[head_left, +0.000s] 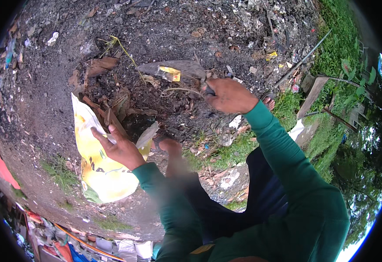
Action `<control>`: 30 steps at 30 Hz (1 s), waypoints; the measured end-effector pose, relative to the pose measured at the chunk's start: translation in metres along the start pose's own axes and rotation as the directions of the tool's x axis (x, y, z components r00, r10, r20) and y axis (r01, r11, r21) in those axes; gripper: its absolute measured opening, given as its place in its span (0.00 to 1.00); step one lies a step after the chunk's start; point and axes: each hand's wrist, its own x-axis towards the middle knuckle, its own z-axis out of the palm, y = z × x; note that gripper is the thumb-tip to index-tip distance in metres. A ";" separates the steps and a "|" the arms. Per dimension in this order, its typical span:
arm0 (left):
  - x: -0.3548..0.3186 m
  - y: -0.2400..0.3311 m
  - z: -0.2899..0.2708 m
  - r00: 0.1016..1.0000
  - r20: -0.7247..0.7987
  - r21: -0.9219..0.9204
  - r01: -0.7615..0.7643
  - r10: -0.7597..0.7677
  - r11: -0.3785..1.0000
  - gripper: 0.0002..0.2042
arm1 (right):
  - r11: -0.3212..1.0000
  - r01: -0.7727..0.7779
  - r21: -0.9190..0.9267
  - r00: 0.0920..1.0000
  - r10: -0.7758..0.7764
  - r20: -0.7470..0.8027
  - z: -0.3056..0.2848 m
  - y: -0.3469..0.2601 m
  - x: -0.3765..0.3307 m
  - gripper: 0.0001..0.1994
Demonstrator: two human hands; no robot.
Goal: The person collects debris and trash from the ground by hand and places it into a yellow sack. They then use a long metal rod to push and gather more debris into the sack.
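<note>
At centre left of the frame, our left hand [120,147] lies flat with fingers spread on the mouth of a yellow and white plastic sack [99,168], pressing it against the dark soil [38,96]. At upper centre, our right hand [228,94] is clenched around a thin tool handle [208,90]; its working end is hidden among dry leaves [112,109] and a flat grey stone [175,68].
</note>
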 end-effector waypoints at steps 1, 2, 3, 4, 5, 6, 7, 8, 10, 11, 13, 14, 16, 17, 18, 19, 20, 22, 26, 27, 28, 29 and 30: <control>0.000 -0.001 0.004 1.000 -0.008 -0.004 -0.019 0.019 1.000 0.33 | 0.981 -0.181 0.065 0.982 0.184 -0.033 -0.005 0.049 -0.020 0.17; 0.000 -0.001 0.006 1.000 -0.024 -0.016 0.011 -0.011 1.000 0.34 | 0.933 -0.239 0.268 0.954 0.277 -0.111 0.003 0.095 -0.043 0.16; 0.000 -0.001 0.009 0.992 -0.036 -0.074 0.120 -0.123 0.990 0.34 | 0.825 -0.383 0.414 0.871 0.472 -0.134 0.022 0.140 -0.061 0.15; 0.000 -0.001 0.012 0.979 -0.048 -0.098 0.192 -0.197 0.977 0.35 | 0.660 -0.353 0.663 0.769 0.608 -0.196 0.053 0.181 -0.078 0.13; -0.001 0.000 0.014 0.966 -0.038 -0.149 0.247 -0.256 0.957 0.35 | 0.420 -0.377 0.826 0.650 0.755 -0.087 0.092 0.218 -0.090 0.12; -0.001 0.000 0.017 0.969 -0.063 -0.060 0.237 -0.241 0.970 0.35 | 0.093 -0.237 0.967 0.496 0.867 0.038 0.139 0.252 -0.098 0.11; -0.002 0.001 0.020 0.979 -0.069 -0.065 0.187 -0.191 0.980 0.36 | -0.091 -0.182 0.979 0.460 0.872 0.166 0.187 0.280 -0.101 0.11; -0.003 0.000 0.023 0.973 -0.105 -0.035 0.203 -0.205 0.979 0.36 | -0.091 -0.141 0.986 0.417 0.898 0.142 0.237 0.303 -0.098 0.11; -0.007 -0.002 0.025 0.979 -0.075 -0.070 0.186 -0.191 0.980 0.36 | -0.126 -0.274 0.953 0.199 0.963 0.184 0.324 0.332 -0.077 0.11; -0.008 -0.003 0.026 0.972 -0.080 -0.085 0.214 -0.221 0.973 0.36 | -0.157 -0.320 0.934 0.148 0.966 0.213 0.354 0.333 -0.059 0.11; -0.010 -0.007 0.026 0.973 -0.092 -0.099 0.204 -0.213 0.974 0.35 | -0.010 -0.556 0.831 0.136 0.985 0.103 0.401 0.329 -0.017 0.12; -0.012 -0.008 0.026 0.967 -0.085 -0.115 0.231 -0.242 0.966 0.35 | 0.255 -0.651 0.715 0.303 0.951 -0.063 0.409 0.316 0.002 0.14; -0.012 -0.009 0.025 0.974 -0.041 -0.132 0.216 -0.223 0.968 0.34 | 0.323 -0.574 0.752 0.389 0.916 -0.097 0.406 0.272 0.043 0.14; -0.012 -0.009 0.025 0.983 -0.065 -0.067 0.169 -0.173 0.983 0.34 | 0.187 -0.356 0.916 0.379 0.924 -0.041 0.398 0.243 0.064 0.13; -0.012 -0.008 0.026 0.986 -0.083 0.028 0.146 -0.143 0.989 0.34 | 0.157 -0.228 0.961 0.448 0.893 -0.039 0.383 0.213 0.075 0.12; -0.012 -0.007 0.027 0.991 -0.097 0.095 0.105 -0.096 0.990 0.33 | 0.144 -0.138 0.980 0.503 0.862 -0.056 0.369 0.179 0.088 0.11; -0.012 -0.006 0.028 0.981 -0.104 0.023 0.170 -0.167 0.985 0.31 | 0.174 -0.091 0.981 0.524 0.846 -0.101 0.352 0.148 0.092 0.10; -0.013 -0.003 0.030 0.974 -0.104 -0.019 0.203 -0.203 0.979 0.31 | -0.041 0.169 0.985 0.683 0.726 -0.087 0.319 0.087 0.090 0.10; -0.015 0.000 0.031 0.961 -0.121 -0.006 0.248 -0.247 0.969 0.35 | 0.118 -0.009 0.993 0.677 0.731 -0.080 0.266 0.023 0.043 0.16; -0.016 -0.001 0.031 0.961 -0.140 0.046 0.249 -0.240 0.967 0.36 | 0.242 -0.007 0.970 0.687 0.706 -0.171 0.257 0.022 0.025 0.16; -0.015 -0.002 0.030 0.956 -0.139 0.075 0.271 -0.259 0.960 0.36 | 0.337 0.048 0.940 0.679 0.680 -0.279 0.252 0.028 0.008 0.16; -0.016 -0.004 0.031 0.948 -0.148 0.111 0.300 -0.283 0.947 0.36 | 0.057 0.116 0.992 0.713 0.690 -0.123 0.251 0.037 -0.009 0.16; -0.013 -0.004 0.030 0.938 -0.200 0.161 0.316 -0.283 0.935 0.37 | -0.050 0.062 0.997 0.633 0.774 -0.001 0.251 0.052 -0.024 0.16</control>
